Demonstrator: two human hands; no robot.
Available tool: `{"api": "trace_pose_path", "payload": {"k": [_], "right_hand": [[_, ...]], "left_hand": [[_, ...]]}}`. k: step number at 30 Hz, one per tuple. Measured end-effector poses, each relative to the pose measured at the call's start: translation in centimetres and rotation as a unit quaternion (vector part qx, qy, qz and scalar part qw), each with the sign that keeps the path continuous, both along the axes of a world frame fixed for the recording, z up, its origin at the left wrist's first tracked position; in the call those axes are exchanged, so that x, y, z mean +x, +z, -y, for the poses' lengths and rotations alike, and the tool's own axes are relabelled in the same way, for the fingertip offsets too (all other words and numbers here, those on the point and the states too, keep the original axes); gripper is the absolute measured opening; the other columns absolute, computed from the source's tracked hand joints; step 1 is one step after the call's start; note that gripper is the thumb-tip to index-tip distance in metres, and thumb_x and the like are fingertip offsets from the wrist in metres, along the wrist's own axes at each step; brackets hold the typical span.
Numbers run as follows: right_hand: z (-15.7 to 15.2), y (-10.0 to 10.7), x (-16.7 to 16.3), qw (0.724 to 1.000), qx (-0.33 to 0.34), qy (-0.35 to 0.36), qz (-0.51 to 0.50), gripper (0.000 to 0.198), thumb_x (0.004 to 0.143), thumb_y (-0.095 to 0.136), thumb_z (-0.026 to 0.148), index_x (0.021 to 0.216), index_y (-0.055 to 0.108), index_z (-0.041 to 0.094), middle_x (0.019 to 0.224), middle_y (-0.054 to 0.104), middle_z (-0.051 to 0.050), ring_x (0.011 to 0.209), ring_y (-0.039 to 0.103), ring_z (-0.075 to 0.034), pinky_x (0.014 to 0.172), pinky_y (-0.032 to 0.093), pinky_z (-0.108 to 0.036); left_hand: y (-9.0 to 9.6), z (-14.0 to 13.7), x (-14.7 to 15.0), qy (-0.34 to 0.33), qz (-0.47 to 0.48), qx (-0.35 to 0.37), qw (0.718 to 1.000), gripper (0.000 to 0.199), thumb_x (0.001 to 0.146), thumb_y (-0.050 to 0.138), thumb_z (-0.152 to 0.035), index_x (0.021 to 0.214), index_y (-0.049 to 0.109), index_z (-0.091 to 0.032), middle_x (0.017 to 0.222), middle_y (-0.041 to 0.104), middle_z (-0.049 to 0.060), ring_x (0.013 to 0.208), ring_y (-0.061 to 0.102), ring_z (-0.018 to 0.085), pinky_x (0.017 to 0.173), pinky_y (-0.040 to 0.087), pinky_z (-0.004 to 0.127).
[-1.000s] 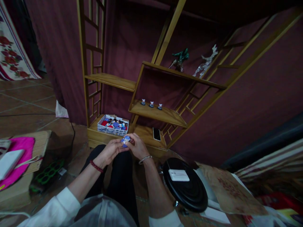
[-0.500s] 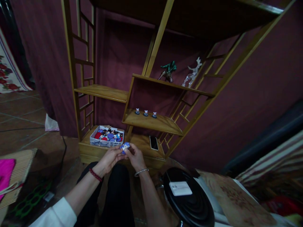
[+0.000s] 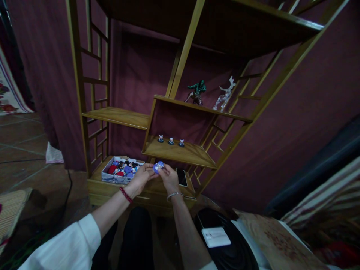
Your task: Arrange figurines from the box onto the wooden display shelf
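Note:
Between my two hands is a small purple-and-white figurine point(image 3: 158, 167), pinched by the fingertips on both sides. My left hand point(image 3: 142, 177) grips its left side, in front of the right end of a white box point(image 3: 112, 177) full of figurines in red, purple, black and white. On its right side, my right hand point(image 3: 170, 179) closes thumb and fingers on it, beside a phone point(image 3: 182, 177) lying on the lowest shelf. Three small dark-and-white figurines point(image 3: 171, 141) stand in a row on the shelf above.
The wooden shelf unit point(image 3: 118, 116) stands against a dark red curtain. A green figure point(image 3: 198, 92) and a clear deer figure point(image 3: 225, 94) are on its upper right shelf. At my right is a black round stool point(image 3: 239, 251) bearing a white box point(image 3: 216, 237).
Both hands have reached forward and to the right with the figurine, which has tilted. The view has shifted slightly.

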State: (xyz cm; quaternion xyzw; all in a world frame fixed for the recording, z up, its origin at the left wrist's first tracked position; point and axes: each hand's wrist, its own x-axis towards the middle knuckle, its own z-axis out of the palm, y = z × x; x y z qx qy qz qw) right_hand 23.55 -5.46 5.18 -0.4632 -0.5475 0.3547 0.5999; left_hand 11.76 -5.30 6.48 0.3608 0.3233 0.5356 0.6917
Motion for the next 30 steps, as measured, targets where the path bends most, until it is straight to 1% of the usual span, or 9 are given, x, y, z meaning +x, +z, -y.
{"api": "trace_pose_path", "payload": {"k": [3, 5, 6, 8, 11, 14, 17, 21, 30], "right_hand": [[-2.4, 1.0, 0.8, 1.0, 0.009, -0.012, -0.013, 0.032, 0.064, 0.061, 0.03, 0.092, 0.062, 0.015, 0.089, 0.069, -0.005, 0.084, 0.064, -0.019, 0.081, 0.049, -0.031], [-4.4, 1.4, 1.7, 0.999, 0.015, -0.032, -0.006, 0.031, 0.063, 0.061, 0.03, 0.09, 0.061, 0.015, 0.089, 0.069, -0.005, 0.084, 0.064, -0.019, 0.082, 0.048, -0.031], [-5.4, 1.6, 2.1, 0.999, 0.015, -0.045, 0.002, 0.032, 0.063, 0.061, 0.03, 0.091, 0.061, 0.015, 0.09, 0.069, -0.005, 0.086, 0.063, -0.018, 0.083, 0.047, -0.031], [-7.4, 1.8, 2.9, 0.997, 0.013, -0.066, 0.031, 0.032, 0.064, 0.06, 0.031, 0.092, 0.061, 0.015, 0.093, 0.068, -0.006, 0.087, 0.063, -0.018, 0.083, 0.047, -0.031], [-9.7, 2.0, 3.7, 0.993, 0.004, -0.091, 0.079, 0.03, 0.066, 0.057, 0.032, 0.091, 0.062, 0.015, 0.093, 0.068, -0.006, 0.085, 0.063, -0.018, 0.08, 0.047, -0.029], [-11.1, 2.4, 3.9, 0.986, 0.001, -0.103, 0.128, 0.028, 0.068, 0.055, 0.031, 0.09, 0.063, 0.015, 0.092, 0.068, -0.005, 0.083, 0.063, -0.017, 0.077, 0.048, -0.028], [-11.9, 2.8, 3.8, 0.973, -0.014, -0.12, 0.199, 0.026, 0.069, 0.053, 0.03, 0.088, 0.064, 0.017, 0.088, 0.069, -0.004, 0.082, 0.063, -0.016, 0.075, 0.048, -0.026], [-12.9, 3.3, 3.8, 0.953, -0.035, -0.141, 0.266, 0.025, 0.071, 0.052, 0.03, 0.088, 0.065, 0.017, 0.086, 0.069, -0.004, 0.079, 0.062, -0.016, 0.072, 0.047, -0.024], [-15.3, 3.6, 4.3, 0.925, -0.061, -0.169, 0.334, 0.023, 0.072, 0.056, 0.033, 0.089, 0.066, 0.022, 0.088, 0.068, -0.005, 0.083, 0.061, -0.019, 0.075, 0.044, -0.028]], "left_hand": [[0.5, -1.6, 1.0, 0.037, -0.043, 0.037, 0.998, 0.027, 0.07, 0.049, 0.005, 0.09, 0.05, -0.013, 0.077, 0.061, 0.004, 0.07, 0.061, 0.011, 0.077, 0.051, 0.03], [0.8, -2.8, 1.5, 0.054, -0.124, 0.096, 0.986, 0.03, 0.07, 0.047, 0.003, 0.096, 0.051, -0.013, 0.089, 0.061, 0.007, 0.076, 0.061, 0.013, 0.079, 0.05, 0.032], [1.0, -3.4, 1.7, 0.063, -0.177, 0.141, 0.972, 0.032, 0.07, 0.046, 0.002, 0.098, 0.052, -0.014, 0.096, 0.06, 0.008, 0.082, 0.06, 0.014, 0.082, 0.049, 0.033], [1.3, -4.4, 1.8, 0.086, -0.294, 0.238, 0.922, 0.037, 0.07, 0.044, 0.0, 0.103, 0.053, -0.015, 0.107, 0.058, 0.009, 0.095, 0.057, 0.017, 0.09, 0.043, 0.034], [2.0, -5.4, 1.9, 0.104, -0.436, 0.351, 0.822, 0.043, 0.072, 0.043, -0.004, 0.112, 0.052, -0.015, 0.116, 0.055, 0.009, 0.109, 0.048, 0.019, 0.1, 0.034, 0.035], [2.3, -6.4, 2.0, 0.09, -0.53, 0.405, 0.74, 0.046, 0.073, 0.044, -0.009, 0.119, 0.048, -0.011, 0.124, 0.05, 0.013, 0.12, 0.038, 0.023, 0.105, 0.025, 0.037], [2.1, -7.6, 2.1, 0.059, -0.586, 0.416, 0.693, 0.048, 0.074, 0.043, -0.011, 0.122, 0.046, -0.006, 0.126, 0.048, 0.016, 0.126, 0.031, 0.027, 0.105, 0.023, 0.04], [1.9, -9.1, 1.9, 0.034, -0.623, 0.41, 0.665, 0.049, 0.075, 0.04, -0.01, 0.124, 0.043, -0.008, 0.126, 0.049, 0.016, 0.127, 0.029, 0.028, 0.103, 0.024, 0.044], [1.7, -11.7, 1.7, 0.021, -0.635, 0.419, 0.649, 0.043, 0.08, 0.038, -0.017, 0.122, 0.045, -0.008, 0.128, 0.047, 0.016, 0.129, 0.026, 0.026, 0.103, 0.022, 0.042]]}}
